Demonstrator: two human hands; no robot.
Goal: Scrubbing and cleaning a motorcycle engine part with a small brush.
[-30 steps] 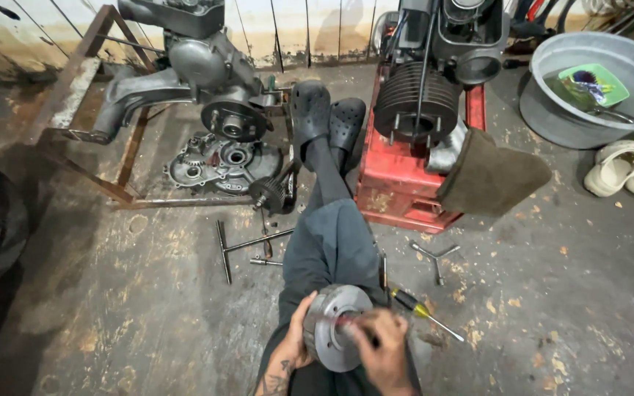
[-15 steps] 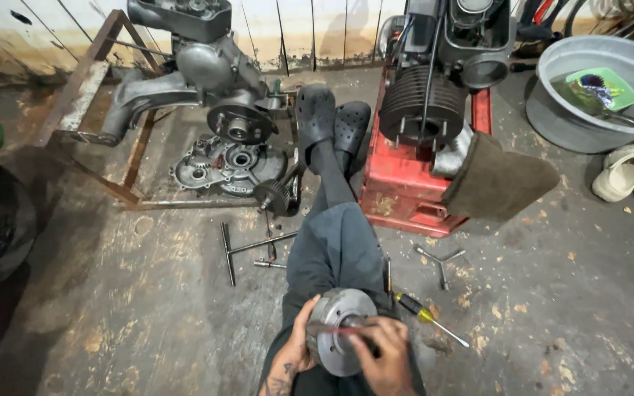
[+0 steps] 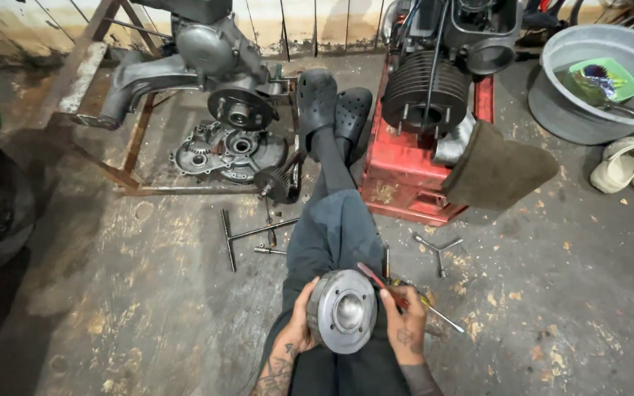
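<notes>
Dull grey metal disc (image 3: 342, 311), rough stained concrete floor (image 3: 148, 308)

On the stained concrete floor (image 3: 111, 308), a grey engine (image 3: 207, 51) sits on a rusty steel frame (image 3: 130, 158), with an open gear casing (image 3: 225, 152) lying below it and a T-handle wrench (image 3: 238, 236) nearer the camera. To the right a finned black cylinder (image 3: 423, 92) stands on a red base (image 3: 405, 176), beside a brown folded cloth (image 3: 497, 172). Farther right, a grey basin (image 3: 552, 110) holds a green dish (image 3: 605, 79), with pale clogs (image 3: 625, 165) just beside it.
</notes>
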